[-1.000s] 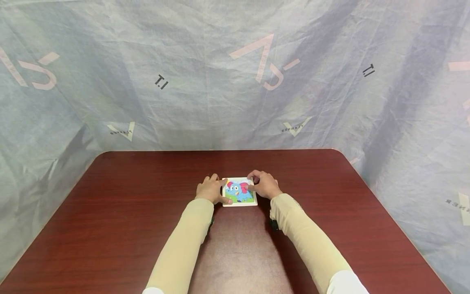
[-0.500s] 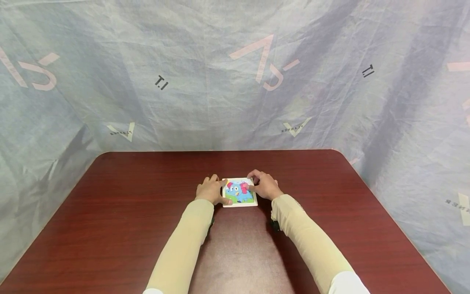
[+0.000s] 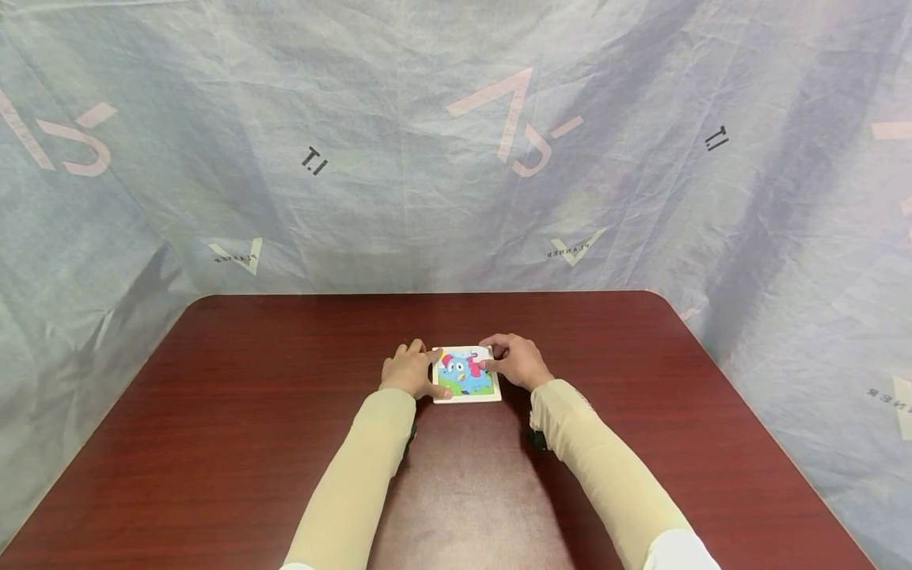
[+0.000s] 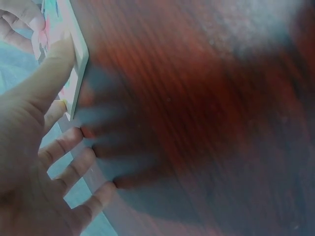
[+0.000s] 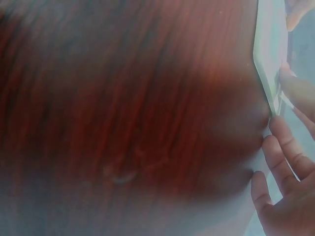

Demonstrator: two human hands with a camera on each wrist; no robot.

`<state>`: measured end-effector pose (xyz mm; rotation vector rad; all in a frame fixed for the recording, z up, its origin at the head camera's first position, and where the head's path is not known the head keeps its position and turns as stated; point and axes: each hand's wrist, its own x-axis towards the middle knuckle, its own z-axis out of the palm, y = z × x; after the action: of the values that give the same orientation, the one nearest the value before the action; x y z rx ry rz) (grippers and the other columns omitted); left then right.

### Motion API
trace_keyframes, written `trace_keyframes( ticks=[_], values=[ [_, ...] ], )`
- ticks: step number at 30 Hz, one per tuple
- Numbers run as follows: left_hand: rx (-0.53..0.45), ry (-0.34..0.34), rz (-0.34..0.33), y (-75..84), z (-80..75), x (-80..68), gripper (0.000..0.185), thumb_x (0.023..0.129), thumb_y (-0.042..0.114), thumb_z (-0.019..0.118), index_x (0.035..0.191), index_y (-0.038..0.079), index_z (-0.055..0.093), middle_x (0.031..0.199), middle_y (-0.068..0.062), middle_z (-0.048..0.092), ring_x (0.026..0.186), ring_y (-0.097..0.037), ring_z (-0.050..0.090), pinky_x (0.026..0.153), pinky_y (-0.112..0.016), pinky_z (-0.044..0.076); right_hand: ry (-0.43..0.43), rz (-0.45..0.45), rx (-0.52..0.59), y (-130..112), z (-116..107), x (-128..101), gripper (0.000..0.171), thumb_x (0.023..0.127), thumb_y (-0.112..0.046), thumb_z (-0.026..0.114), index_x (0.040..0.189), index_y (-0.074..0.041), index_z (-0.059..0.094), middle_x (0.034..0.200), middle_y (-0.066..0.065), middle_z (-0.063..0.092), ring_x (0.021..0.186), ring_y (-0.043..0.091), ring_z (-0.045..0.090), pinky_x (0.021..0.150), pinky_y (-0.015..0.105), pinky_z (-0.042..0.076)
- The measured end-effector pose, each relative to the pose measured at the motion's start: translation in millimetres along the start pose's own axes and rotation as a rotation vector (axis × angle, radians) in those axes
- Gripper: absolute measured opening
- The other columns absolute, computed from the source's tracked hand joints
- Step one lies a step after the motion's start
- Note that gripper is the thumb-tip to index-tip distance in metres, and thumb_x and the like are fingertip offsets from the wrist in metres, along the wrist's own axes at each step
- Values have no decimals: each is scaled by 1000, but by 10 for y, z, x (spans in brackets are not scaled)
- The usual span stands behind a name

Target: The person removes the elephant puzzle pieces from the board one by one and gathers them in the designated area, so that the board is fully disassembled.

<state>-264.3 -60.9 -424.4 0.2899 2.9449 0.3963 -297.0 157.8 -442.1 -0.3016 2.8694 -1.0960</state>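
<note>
A small square jigsaw puzzle in a pale tray (image 3: pixel 466 399) lies on the table, its picture a blue elephant with pink ears. My left hand (image 3: pixel 408 372) stands at its left side, the thumb on the near left corner and the index finger at the far left corner. In the left wrist view, the left fingers (image 4: pixel 74 169) are spread and fairly straight, tips on the table. At the right side, my right hand (image 3: pixel 522 362) pinches a puzzle piece (image 3: pixel 475 363) with pink on it between thumb and index finger. The fingers partly cover that piece.
The dark red wooden table (image 3: pixel 249 427) spreads around the puzzle on all sides. A grey printed cloth (image 3: pixel 399 198) hangs behind the table and along both sides.
The pink piece under my right hand has shifted slightly out of line with the picture, and a knob of it now shows. The left hand keeps its place.
</note>
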Motion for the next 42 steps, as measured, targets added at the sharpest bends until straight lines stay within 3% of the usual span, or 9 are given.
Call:
trace_keyframes(
  ticks=[5, 14, 22, 33, 42],
  values=[
    [-1, -1, 4, 10, -12, -18, 84, 81, 47, 85, 153, 21, 50, 142, -14, 49, 124, -33, 47, 98, -54, 45, 16, -2, 40, -4, 0, 2, 27, 88, -10, 80, 115, -10, 75, 96, 9, 62, 82, 23, 55, 67, 32, 45],
    [-8, 10, 13, 26, -34, -63, 82, 80, 45, 85, 151, 20, 52, 140, -14, 50, 123, -33, 48, 97, -52, 45, 23, 4, 69, 0, -52, 22, 17, 87, -4, 78, 102, -5, 70, 88, 6, 63, 78, 19, 57, 71, 30, 45],
    [-6, 6, 9, 14, -21, -57, 84, 79, 46, 85, 152, 20, 52, 140, -13, 50, 122, -32, 48, 94, -50, 45, 17, -43, 58, 23, -113, 5, 6, 93, -8, 73, 99, -6, 74, 81, 3, 63, 67, 15, 55, 61, 28, 44],
    [-9, 2, 16, 2, -10, -38, 85, 79, 46, 85, 152, 21, 51, 141, -13, 49, 124, -33, 47, 95, -52, 45, -3, -29, 64, -10, -188, 1, 8, 96, -13, 71, 99, -8, 77, 90, 4, 69, 81, 20, 58, 69, 30, 46],
    [-14, 13, 24, -8, 7, -29, 85, 79, 47, 85, 152, 21, 51, 140, -13, 50, 123, -33, 47, 95, -51, 45, -4, -80, 21, 8, -353, 16, 10, 97, -14, 70, 100, -8, 77, 93, 5, 69, 83, 21, 57, 74, 33, 45]
  ],
)
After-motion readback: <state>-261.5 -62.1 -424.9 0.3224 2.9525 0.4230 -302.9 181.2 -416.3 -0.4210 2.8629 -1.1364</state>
